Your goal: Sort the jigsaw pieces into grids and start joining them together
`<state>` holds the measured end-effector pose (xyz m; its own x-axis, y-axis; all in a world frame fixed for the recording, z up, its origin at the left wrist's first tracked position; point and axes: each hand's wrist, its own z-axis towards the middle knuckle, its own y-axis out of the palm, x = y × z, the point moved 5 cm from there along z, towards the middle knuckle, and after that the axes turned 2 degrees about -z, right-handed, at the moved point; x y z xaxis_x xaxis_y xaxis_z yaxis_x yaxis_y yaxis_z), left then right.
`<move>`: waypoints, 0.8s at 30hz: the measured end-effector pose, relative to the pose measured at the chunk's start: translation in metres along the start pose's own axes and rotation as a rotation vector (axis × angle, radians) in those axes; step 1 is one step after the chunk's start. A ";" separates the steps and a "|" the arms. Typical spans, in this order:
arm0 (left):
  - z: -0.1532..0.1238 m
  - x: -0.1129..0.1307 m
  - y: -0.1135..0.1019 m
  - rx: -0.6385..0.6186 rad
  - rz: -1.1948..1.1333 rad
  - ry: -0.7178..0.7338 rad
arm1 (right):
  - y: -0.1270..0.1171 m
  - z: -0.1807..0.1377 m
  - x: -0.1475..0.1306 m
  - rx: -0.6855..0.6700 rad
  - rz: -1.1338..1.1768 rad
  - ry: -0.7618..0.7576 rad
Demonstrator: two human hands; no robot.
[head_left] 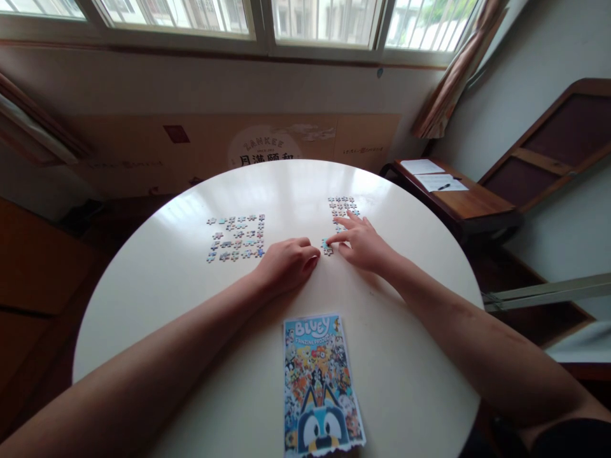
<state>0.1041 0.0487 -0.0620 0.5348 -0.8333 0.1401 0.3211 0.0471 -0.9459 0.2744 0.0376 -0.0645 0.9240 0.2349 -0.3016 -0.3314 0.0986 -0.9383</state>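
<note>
My left hand rests on the white table with its fingers curled closed; whatever they may hold is hidden. Just beyond its fingertips lie small joined puzzle pieces. Over them reaches my right hand, fingers spread, with one fingertip touching a blue-green puzzle piece. Rows of puzzle pieces continue behind the right hand, which covers part of that group. To the left, several loose puzzle pieces lie spread in rows. Nearer me is a printed Bluey picture sheet with a torn lower edge.
The round white table has its curved edge around both arms. Right of it stands a low wooden table with papers and a pen. A printed cardboard panel leans below the windows.
</note>
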 end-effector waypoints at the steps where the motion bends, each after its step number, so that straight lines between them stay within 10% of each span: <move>1: 0.000 0.000 0.000 0.004 0.002 0.006 | 0.000 0.000 0.000 0.008 0.002 -0.002; 14: -0.010 0.024 -0.001 -0.198 -0.078 0.288 | -0.009 0.000 0.006 0.213 -0.003 -0.007; 24: -0.015 0.031 -0.002 -0.289 0.001 0.239 | 0.009 0.000 0.002 0.095 -0.020 -0.043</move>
<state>0.1081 0.0149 -0.0599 0.3263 -0.9400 0.0994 0.0683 -0.0815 -0.9943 0.2729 0.0390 -0.0733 0.9224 0.2733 -0.2730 -0.3310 0.1944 -0.9234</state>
